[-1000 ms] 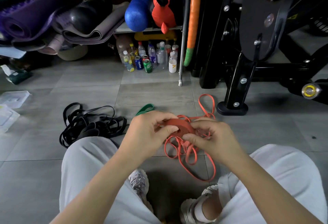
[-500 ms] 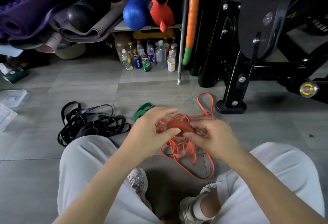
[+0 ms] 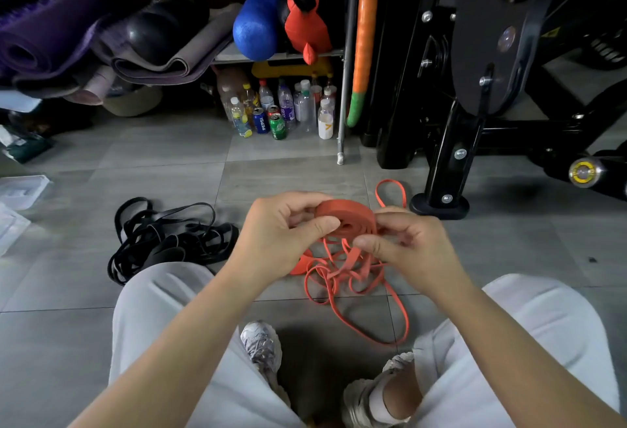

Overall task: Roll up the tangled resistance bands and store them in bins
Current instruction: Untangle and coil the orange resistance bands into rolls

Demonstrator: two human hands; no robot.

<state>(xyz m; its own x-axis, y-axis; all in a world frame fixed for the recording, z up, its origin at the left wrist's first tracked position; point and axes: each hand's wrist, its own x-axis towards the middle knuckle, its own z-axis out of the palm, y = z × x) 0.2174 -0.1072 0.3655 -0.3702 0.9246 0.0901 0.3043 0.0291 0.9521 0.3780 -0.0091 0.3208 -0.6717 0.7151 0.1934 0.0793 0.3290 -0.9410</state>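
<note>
Grey tiled floor (image 3: 163, 169), backed by rolled mats (image 3: 51, 37) and bottles (image 3: 285, 108). Pinched orange band (image 3: 346, 217) coil from both sides, left hand (image 3: 271, 237) and right hand (image 3: 414, 247) grips curled on it, above its loose tangle on floor. Black bands (image 3: 163, 241) partly hidden behind left knee; clear plastic containers (image 3: 20, 190) cut off at left edge

Orange resistance band (image 3: 346, 220): smooth matt rubber. Black bands (image 3: 163, 241): rubber too, slight sheen. Floor tiles (image 3: 288, 176): grey, matt. Machine frame (image 3: 444, 173): gloss black painted metal, with bright steel bolts (image 3: 460, 154). Trousers (image 3: 159, 319): pale soft cloth. Bottles (image 3: 307, 108): clear plastic. Purple mat (image 3: 51, 37): matt foam.
</note>
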